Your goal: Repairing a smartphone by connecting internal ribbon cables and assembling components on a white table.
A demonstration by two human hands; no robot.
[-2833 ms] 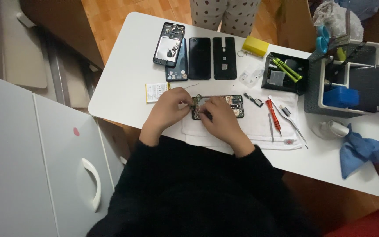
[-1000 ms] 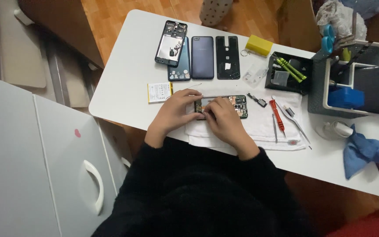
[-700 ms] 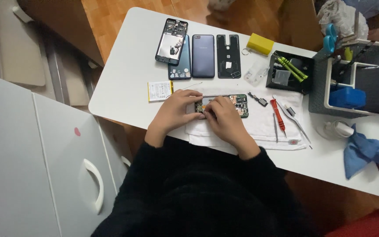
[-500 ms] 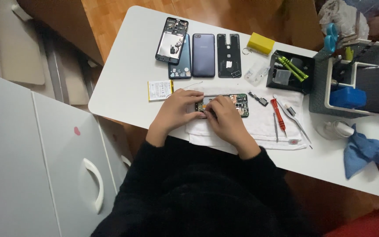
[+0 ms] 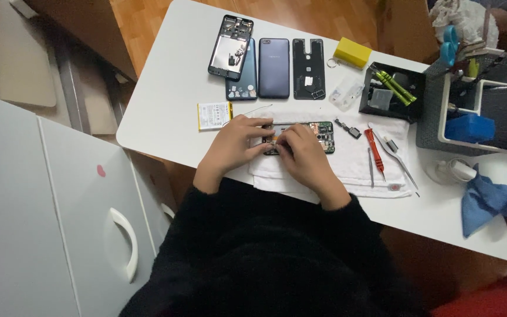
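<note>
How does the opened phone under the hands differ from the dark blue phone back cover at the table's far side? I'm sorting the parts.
The opened phone shows its green circuit board; the blue back cover is smooth and closed. The opened phone lies crosswise on the white towel, touched by both hands; the cover lies lengthwise on bare table, untouched. Both lie flat.

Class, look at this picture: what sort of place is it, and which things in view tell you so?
Probably a small phone-repair bench at home. Both hands work on an opened phone lying on a white towel; loose phone parts and a red screwdriver lie on the white table.
</note>
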